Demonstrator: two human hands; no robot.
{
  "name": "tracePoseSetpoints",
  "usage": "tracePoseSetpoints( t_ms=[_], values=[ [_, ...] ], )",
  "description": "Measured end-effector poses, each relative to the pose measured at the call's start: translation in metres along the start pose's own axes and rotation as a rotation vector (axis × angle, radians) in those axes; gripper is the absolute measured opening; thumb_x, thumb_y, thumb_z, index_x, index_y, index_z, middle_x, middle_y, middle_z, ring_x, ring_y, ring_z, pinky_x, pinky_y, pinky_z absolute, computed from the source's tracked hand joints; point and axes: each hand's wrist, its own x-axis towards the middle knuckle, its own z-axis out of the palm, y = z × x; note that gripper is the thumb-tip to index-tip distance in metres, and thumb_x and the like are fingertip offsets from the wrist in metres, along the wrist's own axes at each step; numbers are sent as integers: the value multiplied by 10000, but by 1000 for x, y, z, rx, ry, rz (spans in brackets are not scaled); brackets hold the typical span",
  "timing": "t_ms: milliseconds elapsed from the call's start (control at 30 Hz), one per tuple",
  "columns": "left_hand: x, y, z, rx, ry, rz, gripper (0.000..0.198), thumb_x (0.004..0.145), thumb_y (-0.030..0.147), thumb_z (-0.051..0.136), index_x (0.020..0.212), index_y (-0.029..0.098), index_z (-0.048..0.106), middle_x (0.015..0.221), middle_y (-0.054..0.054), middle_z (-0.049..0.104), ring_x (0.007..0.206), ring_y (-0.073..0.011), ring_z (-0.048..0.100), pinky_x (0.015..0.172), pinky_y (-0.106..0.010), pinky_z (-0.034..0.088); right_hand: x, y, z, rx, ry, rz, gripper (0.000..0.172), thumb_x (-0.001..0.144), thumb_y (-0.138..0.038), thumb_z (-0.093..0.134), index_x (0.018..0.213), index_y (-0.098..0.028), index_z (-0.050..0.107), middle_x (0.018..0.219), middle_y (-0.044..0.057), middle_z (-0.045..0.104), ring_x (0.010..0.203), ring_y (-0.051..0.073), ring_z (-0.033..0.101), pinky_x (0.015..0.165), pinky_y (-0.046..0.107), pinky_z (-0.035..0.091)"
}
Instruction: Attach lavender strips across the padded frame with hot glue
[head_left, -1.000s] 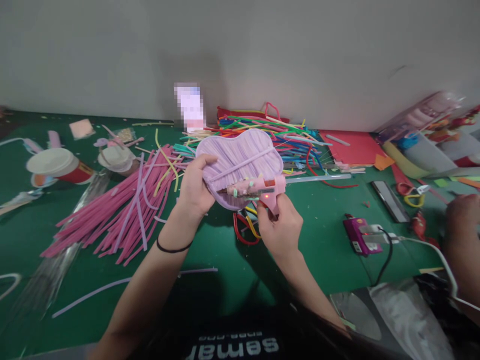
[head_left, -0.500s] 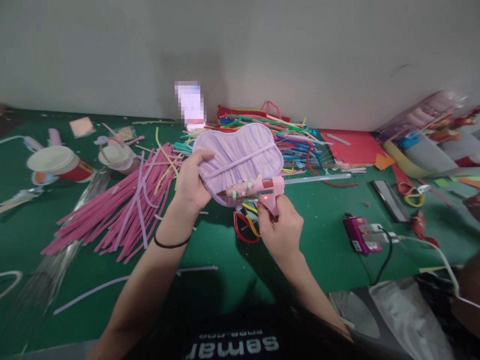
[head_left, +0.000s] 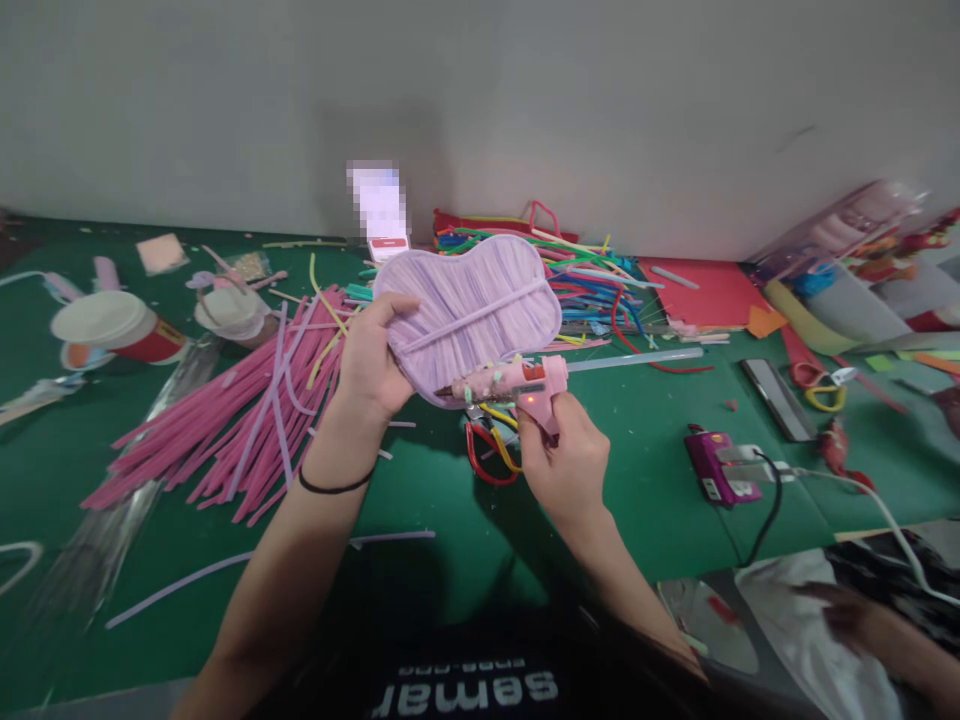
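My left hand [head_left: 375, 355] grips the left end of a lilac panel [head_left: 469, 305] with a wavy outline. The panel's face is covered in streaky strips, with an edging around it and one strip laid slantwise across. In my right hand [head_left: 566, 455] is a pink glue gun [head_left: 510, 385], its small light glowing orange. A clear glue stick [head_left: 637, 359] sticks out of its back. The gun's nozzle points left, at the panel's lower edge; whether it touches cannot be made out. Below the gun lie pliers [head_left: 491, 450] with red and yellow handles.
Pink pipe cleaners [head_left: 217, 410] lie in a bundle on the left, near a lidded paper cup [head_left: 112, 325]. Mixed-colour pipe cleaners [head_left: 600, 290] are heaped behind the panel. Right are a purple power block [head_left: 720, 468], scissors [head_left: 825, 385] and another person's hand [head_left: 847, 610].
The panel and my left hand have shifted slightly left and up, uncovering more of the pliers. The glue gun stays nearly in place. At the lower right another person's hand has come into view.
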Motion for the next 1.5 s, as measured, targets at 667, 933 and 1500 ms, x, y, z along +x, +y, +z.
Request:
tracePoseSetpoints(
  t_ms=[667, 933, 1500],
  values=[
    [0, 8, -1, 83, 26, 78, 156, 646, 112, 600, 750, 217, 651, 797, -52, 698, 968, -279, 677, 889, -433, 572, -2, 4, -6, -53, 3, 2, 85, 885, -173, 518, 813, -197, 555, 649, -8, 548, 582, 142, 526, 531, 257, 401],
    [-8, 7, 3, 10, 24, 71, 128, 666, 120, 602, 729, 222, 648, 812, -39, 705, 964, -269, 679, 888, -406, 553, 0, -8, -10, 50, 76, 239, 194, 773, -335, 720, 839, -201, 596, 620, -54, 560, 477, 105, 474, 472, 238, 399],
    [-24, 1, 10, -45, 88, 250, 133, 648, 116, 630, 602, 229, 576, 705, 9, 651, 990, -239, 664, 854, -353, 559, 10, -17, 3, -39, 198, 16, 109, 861, -295, 612, 851, -192, 580, 695, 14, 620, 591, 160, 602, 528, 271, 477]
  ],
)
